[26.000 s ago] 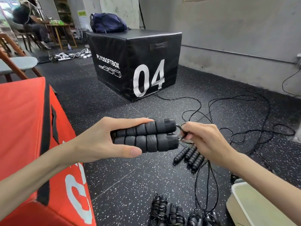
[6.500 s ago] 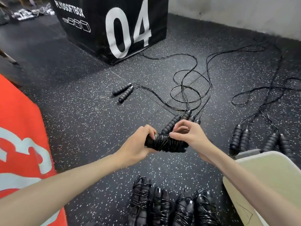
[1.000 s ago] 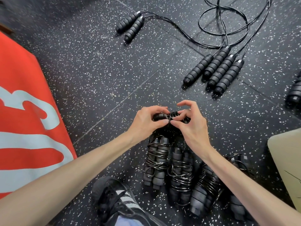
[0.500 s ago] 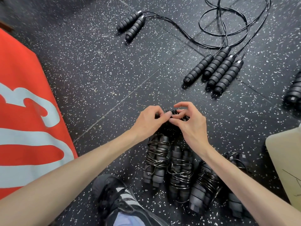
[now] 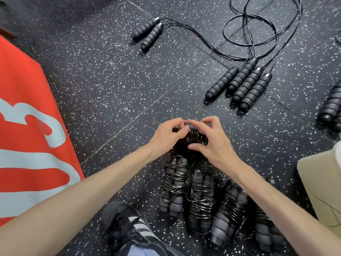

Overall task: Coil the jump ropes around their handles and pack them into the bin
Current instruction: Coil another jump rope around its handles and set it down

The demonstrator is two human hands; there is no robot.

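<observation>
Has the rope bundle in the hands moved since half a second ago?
No. The rope bundle sits in the same place, just above the row of coiled ropes on the floor, with both hands on it.

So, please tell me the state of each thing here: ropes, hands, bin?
Held rope: coiled, in both hands.
Left hand: grips the held rope.
Right hand: pinches the held rope.
Coiled ropes: wrapped, lying on the floor, not in the bin.
Four handles: side by side, cords loose.
Two handles: cord loose.
Bin: only a corner shows; contents hidden.
</observation>
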